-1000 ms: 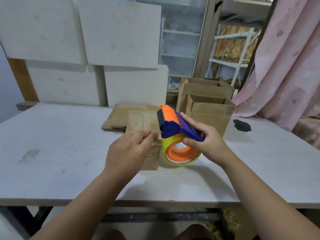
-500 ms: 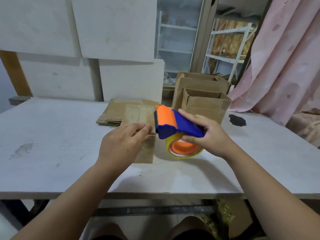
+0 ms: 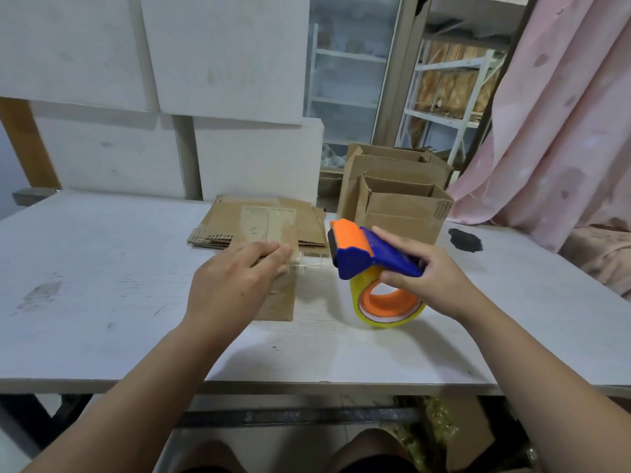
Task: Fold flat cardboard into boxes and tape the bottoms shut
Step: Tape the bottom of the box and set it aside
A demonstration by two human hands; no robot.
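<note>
As the box sits: small folded cardboard box [image 3: 278, 298] on the white table [image 3: 102, 302], in front of the flat cardboard stack [image 3: 259, 220].
Handling: judged light and stiff, with flaps that crush easily; steady it from the top.
Appearance: brown, scuffed, worn edges.
Left hand [image 3: 235, 285]: fingers flat, pressing the box top.
Right hand [image 3: 430, 278]: gripping the tape dispenser [image 3: 358, 250] by its handle.
</note>
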